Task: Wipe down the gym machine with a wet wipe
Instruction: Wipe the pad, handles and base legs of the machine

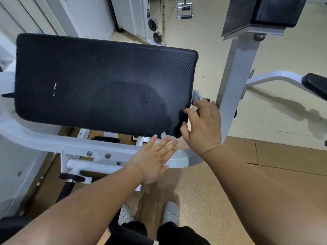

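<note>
Gym floor in two tones: pale cream vinyl (203, 50) farther out, brown cork-like matting (203, 200) under the person's white perforated clogs (170, 212). Gym machine: white steel frame (53, 140) carrying a large black textured pad (99, 85), tilted toward the camera, with a small white scuff on its left half and a duller, smeared-looking patch near its lower right. Left hand (154, 160) lies flat, fingers extended and close together, palm pressing a white wet wipe (168, 139) against the frame rail just below the pad's lower right corner; only a crumpled edge of the wipe shows beyond the fingertips, the rest hidden under the palm. Cannot tell whether any finger curls around the wipe. Right hand (203, 126) sits just right of and above the wipe, fingers loosely spread, thumb and index curled onto the pad's lower right corner; the other fingers reach toward a small black knob (207, 100) on a bracket beside the pad, contact there uncertain. Right of that hand a white upright post (235, 76) rises to a second black pad (276, 9). Beyond the wiping hand, far side of the main pad, a cable station with pulleys (153, 24) and a chrome handle (184, 9).
</note>
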A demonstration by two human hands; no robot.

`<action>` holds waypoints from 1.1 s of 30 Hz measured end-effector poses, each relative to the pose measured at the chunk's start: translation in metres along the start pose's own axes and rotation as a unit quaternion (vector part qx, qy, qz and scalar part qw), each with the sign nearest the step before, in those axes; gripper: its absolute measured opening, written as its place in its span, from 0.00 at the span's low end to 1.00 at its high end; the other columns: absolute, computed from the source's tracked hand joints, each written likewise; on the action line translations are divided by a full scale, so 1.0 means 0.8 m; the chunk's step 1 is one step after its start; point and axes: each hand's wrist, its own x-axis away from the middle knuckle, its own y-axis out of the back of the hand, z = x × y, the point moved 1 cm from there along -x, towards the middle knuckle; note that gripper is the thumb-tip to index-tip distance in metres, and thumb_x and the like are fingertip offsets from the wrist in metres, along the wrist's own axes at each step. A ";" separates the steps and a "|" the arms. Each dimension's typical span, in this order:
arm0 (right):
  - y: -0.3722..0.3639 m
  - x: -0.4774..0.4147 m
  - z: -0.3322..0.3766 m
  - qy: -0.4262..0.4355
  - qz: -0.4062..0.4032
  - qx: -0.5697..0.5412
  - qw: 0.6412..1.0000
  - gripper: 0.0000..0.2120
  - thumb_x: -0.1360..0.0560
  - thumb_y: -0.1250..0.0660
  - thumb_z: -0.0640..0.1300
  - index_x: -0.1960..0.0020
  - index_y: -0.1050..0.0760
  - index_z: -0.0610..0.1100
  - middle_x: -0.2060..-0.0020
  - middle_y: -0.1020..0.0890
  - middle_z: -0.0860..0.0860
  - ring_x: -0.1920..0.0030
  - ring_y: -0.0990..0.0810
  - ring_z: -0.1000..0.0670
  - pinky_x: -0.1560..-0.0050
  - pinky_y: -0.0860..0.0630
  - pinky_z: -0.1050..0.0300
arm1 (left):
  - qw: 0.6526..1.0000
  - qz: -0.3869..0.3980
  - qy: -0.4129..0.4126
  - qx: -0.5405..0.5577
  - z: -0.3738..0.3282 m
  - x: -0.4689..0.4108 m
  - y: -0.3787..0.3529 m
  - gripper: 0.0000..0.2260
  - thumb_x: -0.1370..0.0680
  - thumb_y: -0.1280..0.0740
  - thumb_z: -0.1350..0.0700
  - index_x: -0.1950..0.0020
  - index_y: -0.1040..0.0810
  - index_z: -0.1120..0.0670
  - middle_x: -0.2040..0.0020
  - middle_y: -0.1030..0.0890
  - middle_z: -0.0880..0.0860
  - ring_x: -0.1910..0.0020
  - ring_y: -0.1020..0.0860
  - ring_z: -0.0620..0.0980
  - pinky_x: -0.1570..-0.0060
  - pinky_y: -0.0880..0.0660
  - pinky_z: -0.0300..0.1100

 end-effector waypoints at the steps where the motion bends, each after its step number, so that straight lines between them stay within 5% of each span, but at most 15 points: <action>1: 0.006 0.003 0.009 -0.025 0.013 0.003 1.000 0.16 0.29 0.29 0.46 0.43 0.20 0.42 0.38 0.24 0.39 0.31 0.29 0.33 0.24 0.42 0.32 | 1.000 0.012 0.015 0.008 -0.001 0.016 -0.004 0.30 0.14 0.58 0.43 0.19 0.68 0.53 0.20 0.72 0.50 0.21 0.72 0.52 0.22 0.67 0.60; 4: 0.021 0.024 0.052 -0.040 0.018 0.012 0.999 0.19 0.27 0.32 0.49 0.38 0.21 0.46 0.27 0.29 0.40 0.22 0.42 0.33 0.21 0.54 0.31 | 0.995 0.035 0.077 0.053 0.002 0.070 -0.019 0.30 0.14 0.59 0.41 0.19 0.70 0.51 0.21 0.73 0.48 0.21 0.72 0.50 0.21 0.66 0.59; 7: 0.015 0.064 0.111 0.043 0.041 -0.112 0.992 0.16 0.24 0.32 0.47 0.39 0.19 0.43 0.31 0.24 0.41 0.25 0.35 0.35 0.26 0.39 0.32 | 0.987 0.038 0.120 0.097 0.009 0.121 -0.039 0.29 0.18 0.64 0.39 0.23 0.75 0.49 0.21 0.74 0.47 0.22 0.73 0.49 0.22 0.68 0.57; 11: -0.022 0.110 0.188 -0.086 0.313 -0.264 0.908 0.19 0.19 0.36 0.54 0.33 0.22 0.48 0.36 0.22 0.50 0.33 0.26 0.47 0.32 0.27 0.45 | 0.981 0.038 0.154 0.110 0.031 0.179 -0.074 0.31 0.18 0.64 0.38 0.19 0.69 0.51 0.21 0.74 0.48 0.22 0.74 0.49 0.22 0.68 0.57; 14: -0.050 0.132 0.239 -0.126 0.402 -0.262 0.868 0.25 0.21 0.42 0.62 0.28 0.25 0.54 0.32 0.23 0.54 0.32 0.25 0.50 0.31 0.28 0.49 | 0.978 0.046 0.171 0.112 0.061 0.217 -0.106 0.35 0.22 0.69 0.36 0.19 0.68 0.52 0.21 0.74 0.49 0.22 0.74 0.50 0.23 0.70 0.56; 18: -0.074 0.144 0.303 -0.146 0.409 -0.204 0.877 0.20 0.17 0.39 0.57 0.28 0.25 0.50 0.32 0.24 0.52 0.32 0.26 0.49 0.33 0.31 0.57 | 0.968 0.068 0.206 0.122 0.118 0.259 -0.152 0.36 0.22 0.69 0.34 0.19 0.67 0.54 0.19 0.70 0.51 0.20 0.70 0.51 0.21 0.66 0.58; 25: -0.116 0.160 0.411 -0.165 0.437 -0.073 0.881 0.22 0.17 0.41 0.55 0.26 0.28 0.50 0.28 0.27 0.50 0.26 0.33 0.43 0.29 0.37 0.45 | 0.960 0.107 0.192 0.171 0.191 0.300 -0.216 0.35 0.16 0.57 0.36 0.18 0.66 0.54 0.18 0.68 0.51 0.18 0.66 0.52 0.20 0.62 0.59; 28: -0.126 0.162 0.450 -0.131 0.425 -0.099 0.890 0.23 0.18 0.40 0.54 0.25 0.28 0.49 0.26 0.28 0.49 0.25 0.33 0.44 0.26 0.37 0.43 | 0.958 0.078 0.173 0.216 0.198 0.298 -0.227 0.33 0.15 0.56 0.38 0.18 0.67 0.52 0.18 0.69 0.51 0.18 0.66 0.53 0.20 0.63 0.58; 30: -0.128 0.157 0.469 -0.137 0.416 -0.151 0.886 0.24 0.17 0.40 0.52 0.22 0.32 0.49 0.24 0.29 0.50 0.25 0.34 0.47 0.24 0.39 0.52 | 0.950 0.041 0.167 0.261 0.202 0.295 -0.231 0.32 0.14 0.52 0.43 0.17 0.66 0.52 0.17 0.66 0.52 0.18 0.65 0.52 0.20 0.64 0.56; 33: -0.134 0.144 0.483 -0.185 0.400 -0.225 0.869 0.25 0.15 0.41 0.50 0.19 0.38 0.49 0.24 0.31 0.52 0.26 0.34 0.51 0.40 0.45 0.71 | 0.909 -0.003 0.175 0.379 0.210 0.299 -0.233 0.32 0.15 0.45 0.52 0.16 0.61 0.53 0.15 0.54 0.56 0.17 0.53 0.55 0.19 0.54 0.51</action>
